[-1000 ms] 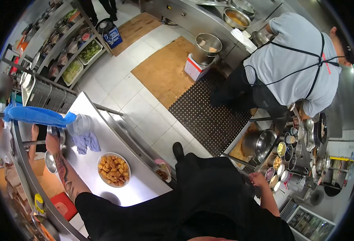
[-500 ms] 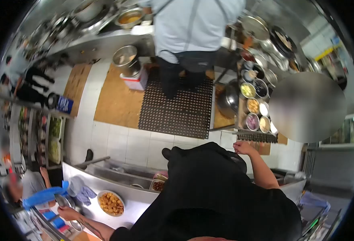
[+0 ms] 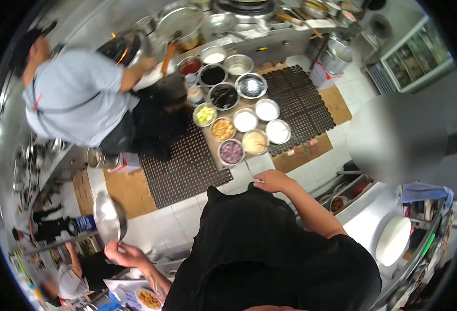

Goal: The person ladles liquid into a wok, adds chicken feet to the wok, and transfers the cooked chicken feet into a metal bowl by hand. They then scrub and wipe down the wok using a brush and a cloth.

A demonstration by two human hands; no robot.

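My left hand (image 3: 126, 254) grips the rim of a shiny metal bowl (image 3: 110, 216), which is tilted on its side over the floor. In front of my black clothing, my right hand (image 3: 274, 181) is closed, fingers curled together. A thin light line shows by its fingertips; whether the hand holds something is unclear. Closest to that hand stand several metal containers: one of chopped purple onion (image 3: 231, 152), one of pale yellow paste (image 3: 255, 141) and one of tan pieces (image 3: 222, 129). Others hold white powder (image 3: 245, 119), green pieces (image 3: 205, 115) and dark sauce (image 3: 223, 96).
A co-worker in a grey shirt (image 3: 78, 98) stands at the stove by a wok (image 3: 122, 49) with flames. A black perforated mat (image 3: 179, 168) lies on the tiles. A steel counter with a white round board (image 3: 393, 241) is at right; a plate of fried pieces (image 3: 149, 299) sits lower left.
My view has swung toward the ingredient containers. The bowl in my left hand has come up off the counter side and now hangs over the floor. My right hand is nearer the containers.
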